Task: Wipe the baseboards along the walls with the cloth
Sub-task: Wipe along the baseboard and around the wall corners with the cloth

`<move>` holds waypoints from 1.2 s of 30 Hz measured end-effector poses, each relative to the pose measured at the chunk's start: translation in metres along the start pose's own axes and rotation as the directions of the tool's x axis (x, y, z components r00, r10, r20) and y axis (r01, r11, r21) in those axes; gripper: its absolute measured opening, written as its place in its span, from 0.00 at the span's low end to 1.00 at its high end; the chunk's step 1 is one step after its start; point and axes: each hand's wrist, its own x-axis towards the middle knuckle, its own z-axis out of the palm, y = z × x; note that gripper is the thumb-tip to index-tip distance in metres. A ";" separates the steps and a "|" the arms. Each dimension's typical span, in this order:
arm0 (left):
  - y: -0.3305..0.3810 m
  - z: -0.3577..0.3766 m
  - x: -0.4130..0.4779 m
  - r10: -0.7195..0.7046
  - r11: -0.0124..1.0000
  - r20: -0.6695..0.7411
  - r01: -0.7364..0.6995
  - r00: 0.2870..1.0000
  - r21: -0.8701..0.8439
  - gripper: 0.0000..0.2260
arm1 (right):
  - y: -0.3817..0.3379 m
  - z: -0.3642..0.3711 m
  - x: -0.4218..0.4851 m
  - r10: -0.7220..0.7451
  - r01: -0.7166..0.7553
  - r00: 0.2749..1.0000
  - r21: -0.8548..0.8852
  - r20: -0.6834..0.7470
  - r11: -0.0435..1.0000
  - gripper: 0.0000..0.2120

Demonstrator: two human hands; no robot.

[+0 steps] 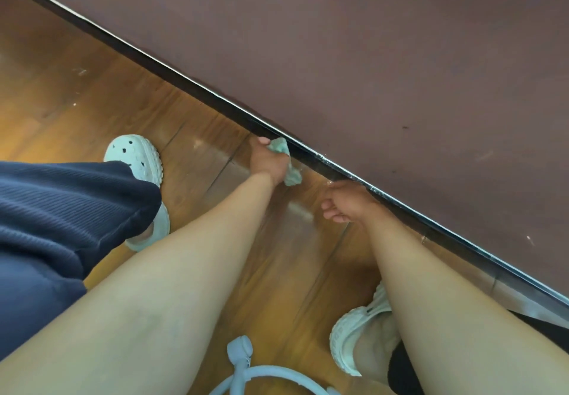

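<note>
Your left hand (265, 163) grips the soft, light cloth (280, 147) pressed to the dark baseboard (212, 103), so hold it by its bunched middle, while your right hand (346, 203), loosely curled, holds nothing just beside that baseboard.

Home interior, by the look. Glossy wood-plank floor (77, 93) met plain mauve painted wall (369, 40), dark baseboard (171, 79) running along joint. Wall carried few scuffs and flecks. Person wore pale foam clogs (135, 157) and navy ribbed shorts (61, 225): house wear.
</note>
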 end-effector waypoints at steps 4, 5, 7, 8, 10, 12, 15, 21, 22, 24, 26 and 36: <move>0.008 -0.014 -0.017 -0.018 0.998 0.025 0.016 1.000 0.058 0.18 | -0.001 -0.011 -0.012 -0.032 0.033 0.998 0.016 -0.053 0.999 0.07; 0.011 -0.017 -0.022 -0.029 0.997 0.039 0.026 0.999 0.067 0.18 | -0.004 -0.011 -0.015 -0.049 0.050 0.997 0.019 -0.062 0.999 0.07; 0.015 -0.022 -0.028 -0.028 0.997 0.052 0.024 0.998 0.080 0.20 | -0.009 -0.011 -0.022 -0.087 0.087 0.994 0.010 -0.068 0.996 0.08; 0.017 -0.024 -0.029 -0.013 0.997 0.050 0.009 0.999 0.074 0.19 | -0.012 -0.010 -0.025 -0.103 0.104 0.992 0.002 -0.067 0.995 0.09; 0.021 -0.030 -0.037 0.005 0.999 0.027 -0.006 1.000 0.037 0.16 | -0.015 -0.008 -0.032 -0.124 0.123 0.990 -0.017 -0.066 0.992 0.10; 0.027 -0.030 -0.043 -0.004 1.000 0.030 0.005 1.000 -0.015 0.12 | -0.018 -0.010 -0.039 -0.123 0.121 0.990 -0.040 -0.070 0.992 0.10; 0.023 -0.019 -0.042 -0.069 0.988 0.090 0.080 0.994 -0.133 0.07 | -0.019 -0.014 -0.044 -0.121 0.113 0.987 -0.079 -0.103 0.990 0.10; 0.002 0.005 -0.034 -0.164 0.962 0.205 0.202 0.965 -0.182 0.07 | -0.008 -0.007 -0.054 -0.134 0.124 0.988 -0.117 -0.082 0.985 0.05; 0.000 0.006 -0.027 -0.179 0.958 0.183 0.214 0.967 -0.191 0.05 | -0.013 -0.008 -0.054 -0.154 0.145 0.983 -0.092 -0.099 0.985 0.06; -0.019 0.020 0.010 -0.245 0.926 0.113 0.267 0.963 -0.267 0.26 | -0.031 -0.009 -0.055 -0.195 0.192 0.969 -0.036 -0.152 0.981 0.07; -0.028 0.031 0.032 -0.268 0.910 0.039 0.266 0.963 -0.318 0.34 | -0.049 -0.009 -0.059 -0.243 0.242 0.955 -0.025 -0.168 0.970 0.07; 0.019 0.042 -0.007 -0.199 0.873 -0.057 0.150 0.978 -0.463 0.09 | -0.012 -0.047 -0.023 -0.158 0.148 0.986 -0.156 -0.052 0.977 0.05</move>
